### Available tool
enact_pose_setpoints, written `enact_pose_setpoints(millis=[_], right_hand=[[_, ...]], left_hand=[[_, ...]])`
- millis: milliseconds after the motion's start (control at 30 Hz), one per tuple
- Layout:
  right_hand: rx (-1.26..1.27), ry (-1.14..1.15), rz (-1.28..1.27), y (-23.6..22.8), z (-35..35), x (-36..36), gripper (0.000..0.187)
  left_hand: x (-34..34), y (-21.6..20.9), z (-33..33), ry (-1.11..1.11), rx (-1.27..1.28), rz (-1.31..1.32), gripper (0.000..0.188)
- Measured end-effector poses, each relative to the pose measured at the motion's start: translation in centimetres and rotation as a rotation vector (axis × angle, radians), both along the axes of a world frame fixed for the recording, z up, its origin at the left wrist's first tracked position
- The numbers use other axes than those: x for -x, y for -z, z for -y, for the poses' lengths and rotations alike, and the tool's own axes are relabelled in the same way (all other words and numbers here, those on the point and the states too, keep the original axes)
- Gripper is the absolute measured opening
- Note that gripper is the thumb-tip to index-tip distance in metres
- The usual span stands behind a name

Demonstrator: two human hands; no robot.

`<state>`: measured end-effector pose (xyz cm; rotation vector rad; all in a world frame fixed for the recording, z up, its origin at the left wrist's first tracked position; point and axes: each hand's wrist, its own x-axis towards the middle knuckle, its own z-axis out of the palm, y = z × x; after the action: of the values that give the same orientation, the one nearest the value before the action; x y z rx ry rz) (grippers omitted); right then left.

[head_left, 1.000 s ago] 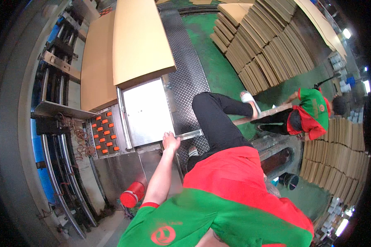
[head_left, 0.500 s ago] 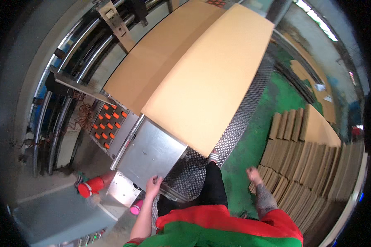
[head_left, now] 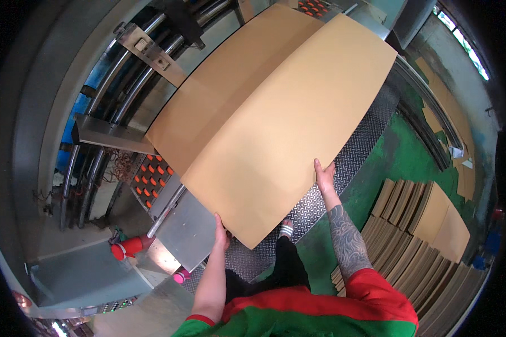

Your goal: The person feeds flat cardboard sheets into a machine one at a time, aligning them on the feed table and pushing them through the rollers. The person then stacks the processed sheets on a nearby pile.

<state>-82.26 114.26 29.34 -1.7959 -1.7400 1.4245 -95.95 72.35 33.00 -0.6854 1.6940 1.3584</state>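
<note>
A large tan cardboard sheet [head_left: 287, 135] lies slantwise before me, its near corner jutting toward me past the metal table. My left hand [head_left: 221, 235] grips its near left edge, thumb on the top face and fingers mostly hidden underneath. On the right long edge, my right hand [head_left: 324, 177] holds the same sheet with the thumb over the top; its other fingers are partly hidden by the edge. Beneath and to the left, a second, darker-looking cardboard sheet [head_left: 208, 98] rests on the machine bed.
Orange rollers [head_left: 150, 178] and a grey metal plate [head_left: 191, 227] border the sheets at left. Stacked cardboard pieces [head_left: 405, 241] stand on the green floor at right. Below is a diamond-plate step [head_left: 343, 160]. Metal bars [head_left: 135, 92] cross the machine at back left.
Both hands have come forward and taken hold of the upper cardboard sheet, which now reaches nearer to me over the metal plate. My view has also shifted slightly.
</note>
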Motion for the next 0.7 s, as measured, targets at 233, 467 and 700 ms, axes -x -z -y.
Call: enact_pose_setpoints(millis=[233,467,700], right_hand=[[0.004,-0.033,0.006,2.4,-1.1,-0.8,0.080],[0.251,-0.190,-0.191,-0.6,-3.4,-3.2,0.077],[0.453,0.044,-0.045,-4.9,-9.3,-7.2,0.100]], left_hand=[[1.9,2.2,1.5,0.039,-0.027,0.012,0.096],[7.5,3.7,-0.1,-0.279,-0.345,-0.201,0.088],[10.8,2.4,-2.1,-0.418,-0.566,-0.057,0.091]])
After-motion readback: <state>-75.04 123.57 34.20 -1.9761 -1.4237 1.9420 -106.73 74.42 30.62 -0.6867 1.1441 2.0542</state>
